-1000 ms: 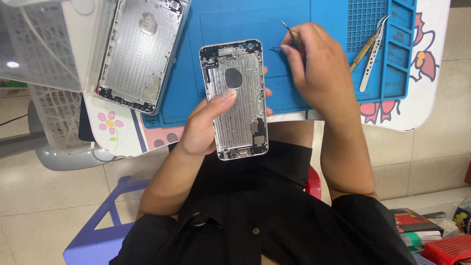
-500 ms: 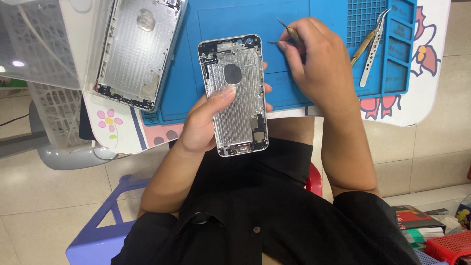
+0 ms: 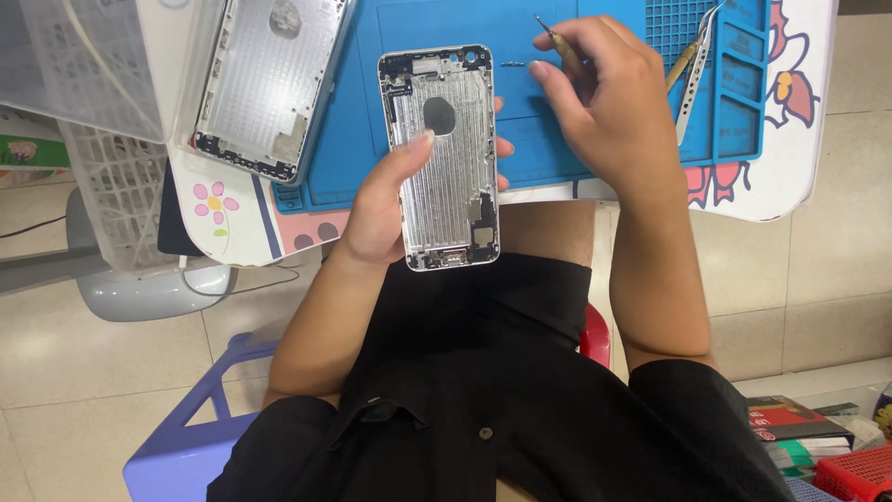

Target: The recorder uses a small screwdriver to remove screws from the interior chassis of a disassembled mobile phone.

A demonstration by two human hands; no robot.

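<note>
Over the blue mat (image 3: 557,158): phone shell (image 3: 444,158), long axis pointing away from the person, gripped edgewise in left hand (image 3: 390,200), thumb across it; right hand (image 3: 604,102), just beside its upper right, pinching a thin tool (image 3: 550,33).

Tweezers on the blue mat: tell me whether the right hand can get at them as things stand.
Probably yes. The tweezers lie bare on the mat just beside the right hand, nothing between, but that hand already holds a thin tool.
</note>
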